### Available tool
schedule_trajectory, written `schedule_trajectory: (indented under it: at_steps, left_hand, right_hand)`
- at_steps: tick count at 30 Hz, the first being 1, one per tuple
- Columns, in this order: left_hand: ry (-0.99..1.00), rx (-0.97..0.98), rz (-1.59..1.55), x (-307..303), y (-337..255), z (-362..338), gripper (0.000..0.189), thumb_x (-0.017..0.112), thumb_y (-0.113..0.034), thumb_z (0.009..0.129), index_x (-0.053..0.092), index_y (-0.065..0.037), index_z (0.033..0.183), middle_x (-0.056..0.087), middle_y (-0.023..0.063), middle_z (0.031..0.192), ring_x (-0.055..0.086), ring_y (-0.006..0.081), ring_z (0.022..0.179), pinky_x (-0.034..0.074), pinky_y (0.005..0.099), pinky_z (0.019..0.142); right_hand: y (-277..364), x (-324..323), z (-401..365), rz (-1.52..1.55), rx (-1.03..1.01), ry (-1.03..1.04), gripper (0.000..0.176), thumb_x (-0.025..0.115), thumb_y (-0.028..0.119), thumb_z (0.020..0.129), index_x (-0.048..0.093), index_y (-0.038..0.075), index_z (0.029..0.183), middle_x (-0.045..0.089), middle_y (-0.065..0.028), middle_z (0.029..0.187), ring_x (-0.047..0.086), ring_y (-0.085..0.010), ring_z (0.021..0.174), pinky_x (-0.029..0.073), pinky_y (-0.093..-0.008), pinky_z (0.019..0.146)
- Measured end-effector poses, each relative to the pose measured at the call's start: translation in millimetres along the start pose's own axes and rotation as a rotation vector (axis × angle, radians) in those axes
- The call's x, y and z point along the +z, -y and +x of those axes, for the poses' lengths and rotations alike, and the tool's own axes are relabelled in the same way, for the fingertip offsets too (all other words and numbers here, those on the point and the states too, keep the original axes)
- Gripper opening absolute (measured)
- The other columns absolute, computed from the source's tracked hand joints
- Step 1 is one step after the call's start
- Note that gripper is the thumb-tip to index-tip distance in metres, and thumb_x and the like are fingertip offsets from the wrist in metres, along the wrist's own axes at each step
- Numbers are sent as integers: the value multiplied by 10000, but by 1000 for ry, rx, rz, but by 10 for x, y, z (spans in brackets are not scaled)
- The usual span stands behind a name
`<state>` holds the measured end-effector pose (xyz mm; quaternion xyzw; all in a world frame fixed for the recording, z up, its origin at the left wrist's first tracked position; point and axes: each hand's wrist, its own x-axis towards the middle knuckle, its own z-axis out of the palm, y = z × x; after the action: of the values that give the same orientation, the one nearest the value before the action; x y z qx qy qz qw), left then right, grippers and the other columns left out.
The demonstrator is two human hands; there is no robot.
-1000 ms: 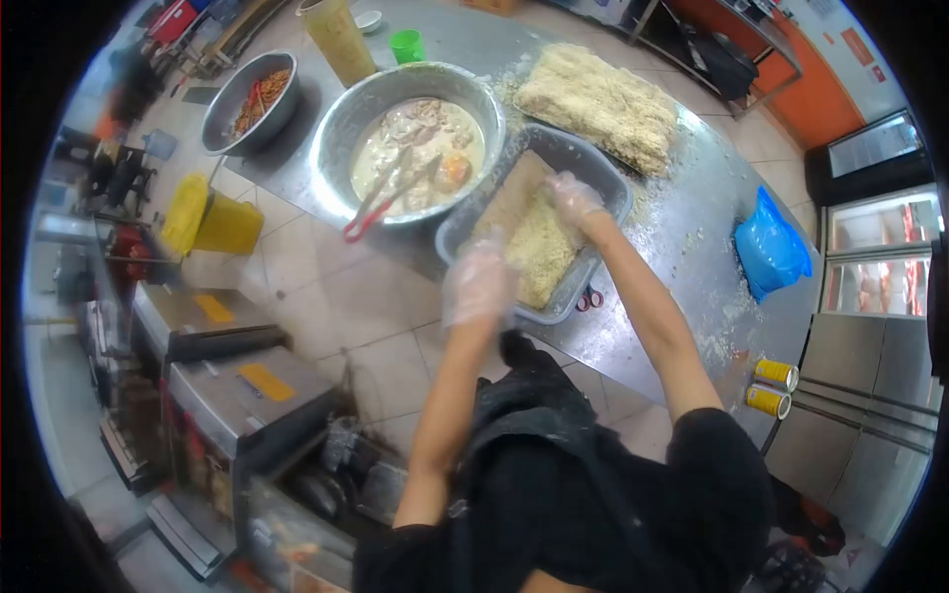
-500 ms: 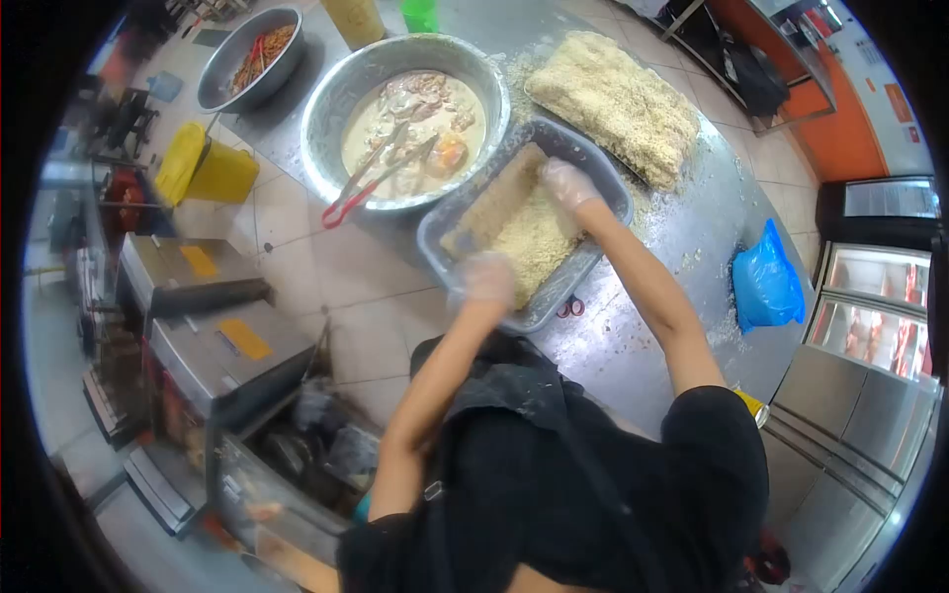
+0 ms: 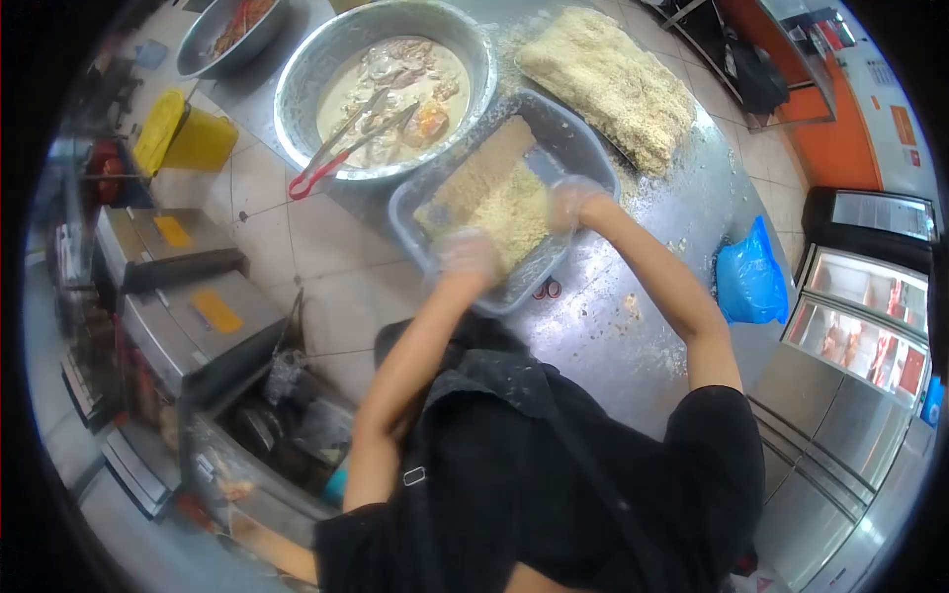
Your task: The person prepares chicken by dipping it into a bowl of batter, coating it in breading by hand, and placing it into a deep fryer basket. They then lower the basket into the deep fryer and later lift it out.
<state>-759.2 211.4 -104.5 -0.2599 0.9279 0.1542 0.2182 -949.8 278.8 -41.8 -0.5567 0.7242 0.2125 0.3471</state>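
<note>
Outward has gone the clear-gloved right hand [image 3: 575, 201] since half a second ago: in the head view it has shifted from about 1 o'clock in the rectangular grey-blue plastic tub [image 3: 568, 133] to its 3 o'clock side, while the clear-gloved left hand [image 3: 468, 253] stays near 7 o'clock. Both are blurred; I cannot tell how far either is open or whether it grips anything. Between them, in the tub's middle, lies a loose heap of pale yellow crumbs [image 3: 511, 217], with a flat tan layer [image 3: 494, 151] toward 12 o'clock.

A brisk sweep could throw crumbs over the tub's low wall. On its 7 to 8 o'clock side the tub seems to sit at or over the edge of the grey metal table [image 3: 652, 267], so a hard pull toward the body might tip it. At 10 o'clock, the red-handled metal tongs [image 3: 316, 178] jut past the rim of the round silver metal basin [image 3: 290, 109]; a snagged left arm could flick out its creamy, lumpy mixture [image 3: 341, 114]. Red-handled scissors [image 3: 547, 289], just beside the tub at 5 o'clock, could get knocked.
</note>
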Motion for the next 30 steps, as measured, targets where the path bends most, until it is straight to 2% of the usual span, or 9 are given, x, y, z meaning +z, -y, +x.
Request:
schedule_trajectory:
  at_steps: [5,12,21,24,26,27,28,29,30]
  left_hand:
    - [294,99,-187,-24,-121,-15,239,593,-112,768,709,-12,951,664,221,1045,657,344,975,526,428,825]
    - [307,18,-227,430,-186,14,248,642,-124,732,711,3,933,658,251,1007,655,365,947,525,418,807]
    - [-23,-43,-509,727,-436,-40,231,612,-164,779,697,30,870,661,249,912,665,346,849,522,425,761]
    - [-22,-53,-855,21,-435,-203,224,625,-177,803,686,28,868,670,214,841,655,306,759,524,405,707]
    - [-261,-235,-1265,-146,-555,-184,142,656,-138,749,646,-6,801,643,155,832,608,249,736,502,357,676]
    - [-274,-235,-1271,-179,-606,-155,142,656,-138,749,646,-6,801,643,155,832,608,249,736,502,357,676]
    - [-514,-71,-1314,-195,-658,-117,140,620,-143,812,650,-10,844,640,132,807,618,222,719,520,345,660]
    - [-759,96,-1339,-237,-701,-77,152,583,-148,875,653,-14,887,638,110,782,629,194,701,538,333,644]
    - [-781,92,-1346,-301,-740,-64,152,583,-148,875,653,-14,887,638,110,782,629,194,701,538,333,644]
  right_hand:
    - [49,152,109,66,48,5,389,629,369,722,723,19,865,681,-213,967,677,-282,922,537,-368,808]
    - [341,569,109,118,171,-133,542,676,448,674,692,24,1012,651,-202,1114,654,-290,996,524,-337,847]
    - [286,813,72,124,57,-212,281,583,169,747,671,-25,930,662,-257,973,659,-350,954,536,-391,820]
    - [300,624,-35,87,127,-192,235,577,184,784,693,9,891,671,-229,945,667,-323,900,533,-396,771]
    - [215,559,-17,62,203,-162,236,582,213,811,703,27,889,683,-198,911,674,-294,843,526,-403,729]
    - [51,590,39,387,146,-210,241,572,217,837,692,14,886,682,-186,918,663,-286,815,522,-409,736]
    - [-90,673,125,708,80,-252,250,562,220,863,680,1,883,682,-174,926,652,-279,786,519,-415,744]
    - [-209,949,378,1151,-39,-353,235,508,203,930,661,27,964,641,-116,801,602,-200,677,524,-356,598]
    - [-147,1022,390,1540,-58,-353,233,510,206,931,658,29,964,634,-111,793,593,-192,671,518,-347,591]
